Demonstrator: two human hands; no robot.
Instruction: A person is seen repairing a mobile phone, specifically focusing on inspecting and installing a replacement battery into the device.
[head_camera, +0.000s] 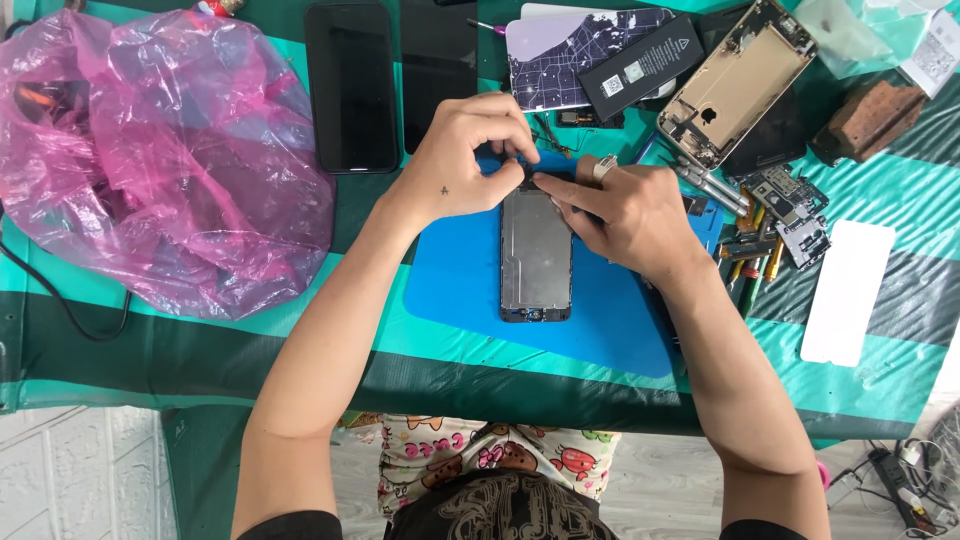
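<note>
Pinching point: both hands meet at the top edge of the phone screen assembly (536, 255).
Left hand (470, 160): fingers closed together on a small dark part there, steadying it.
Right hand (625, 215): fingertips pressed to the same spot; what they hold is hidden.
Assembly: lies flat, back up, on the blue mat (450, 285), keeping it steady.
Worktop (400, 375): opened phone chassis (735, 80), battery (640, 55), pink bag (160, 150) set aside.
</note>
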